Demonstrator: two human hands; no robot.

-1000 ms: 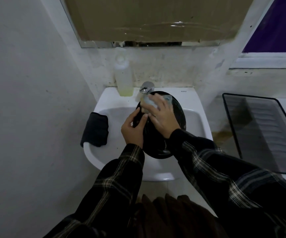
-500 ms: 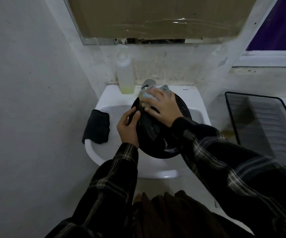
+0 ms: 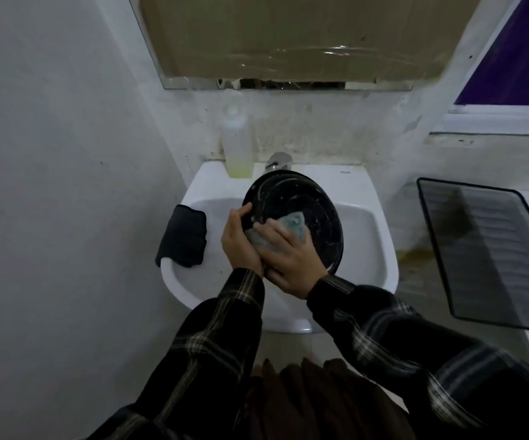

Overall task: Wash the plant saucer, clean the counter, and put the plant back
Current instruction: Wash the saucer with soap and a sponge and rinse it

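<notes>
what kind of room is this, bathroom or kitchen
Most likely a small bathroom or washroom. A white wall-hung basin with a faucet sits under a mirror covered in cardboard, with a soap bottle on its ledge.

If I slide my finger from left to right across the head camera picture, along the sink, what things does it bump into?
Folded dark cloth on the sink's left rim → left hand holding the black saucer's edge → sponge under the right hand → white sink right side → black mesh tray.
</notes>
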